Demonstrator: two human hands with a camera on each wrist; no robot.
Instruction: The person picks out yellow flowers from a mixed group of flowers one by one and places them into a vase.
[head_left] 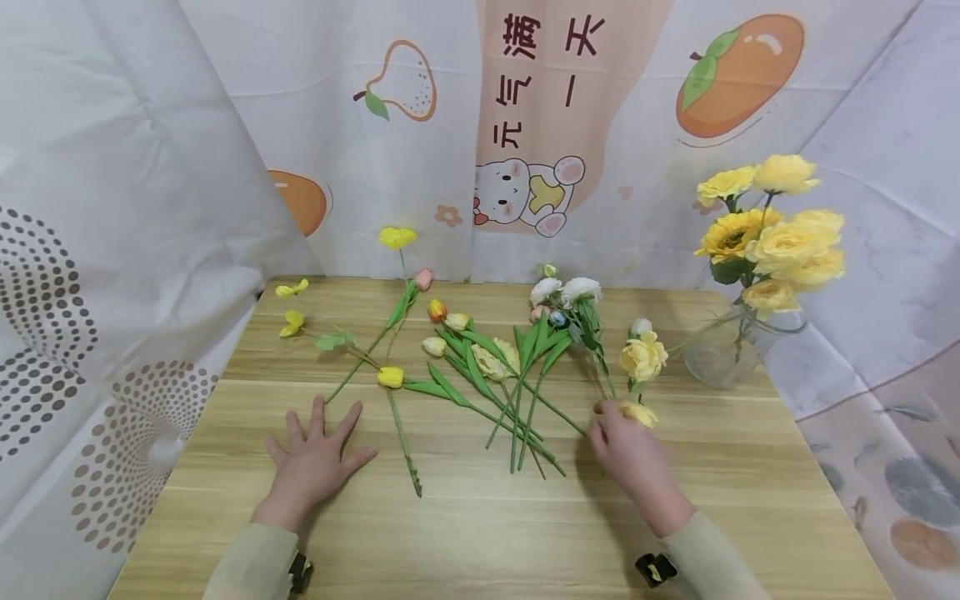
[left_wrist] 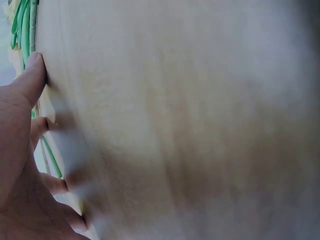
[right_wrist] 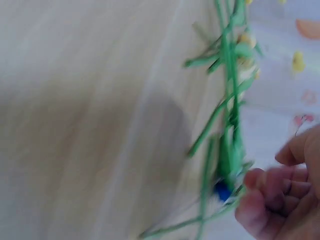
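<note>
My left hand (head_left: 313,462) lies on the wooden tabletop with its fingers spread, near the lower end of a green stem (head_left: 345,382). In the left wrist view its thumb (left_wrist: 34,75) and fingertips touch the wood. My right hand (head_left: 632,454) hovers over the stems of the white flowers (head_left: 581,292), beside yellow flowers (head_left: 643,357). In the right wrist view its fingers (right_wrist: 252,210) are loosely bent, thumb apart from them, and I see no stem between them. Several tulips lie between the hands, including a yellow tulip (head_left: 391,377) and an orange one (head_left: 437,311).
A clear glass vase (head_left: 708,354) holding yellow flowers (head_left: 795,246) and a sunflower (head_left: 731,236) stands at the back right. A printed curtain (head_left: 420,167) hangs behind the table (head_left: 480,533). Small yellow blossoms (head_left: 292,323) lie at the back left.
</note>
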